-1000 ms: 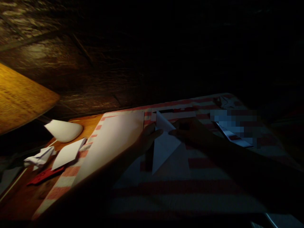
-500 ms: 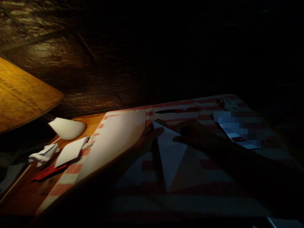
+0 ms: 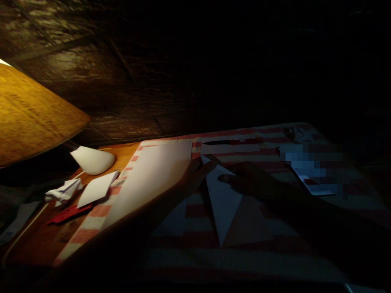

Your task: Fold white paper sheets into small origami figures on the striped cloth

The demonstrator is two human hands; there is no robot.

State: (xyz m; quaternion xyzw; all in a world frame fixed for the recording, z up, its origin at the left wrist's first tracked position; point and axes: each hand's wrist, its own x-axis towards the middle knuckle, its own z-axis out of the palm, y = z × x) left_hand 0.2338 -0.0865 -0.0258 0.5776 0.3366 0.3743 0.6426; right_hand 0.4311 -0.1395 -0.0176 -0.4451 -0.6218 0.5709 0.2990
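"Well, saw what nearest the hands?"
"Saw a folded white paper (image 3: 224,203) between the left hand (image 3: 197,170) and the right hand (image 3: 244,177), with its long tip on the near side of both, over a striped cloth (image 3: 197,211). Could not tell whether touching the cloth."
"Held how?"
"Pinched at the top corner by the left hand, nearly closed, with the thumb in front. Touched on the front face by the right hand's thumb, with that hand partly curled; was too dark to tell whether gripped there too."
"And noticed farther out?"
"Noticed a large pale sheet (image 3: 155,171) just left of the left hand, and a red-handled knife (image 3: 230,142) beyond both hands, lying across a smaller sheet (image 3: 227,149). Made out a flat thing (image 3: 314,185), partly blurred out, right of the right hand."
"Spotted anything well left of the left hand?"
"Spotted a curved white card (image 3: 98,189), a red object (image 3: 70,213), a creased paper (image 3: 63,192) and a white lamp base (image 3: 93,160), with a yellow-lit shade (image 3: 39,116) farther out."
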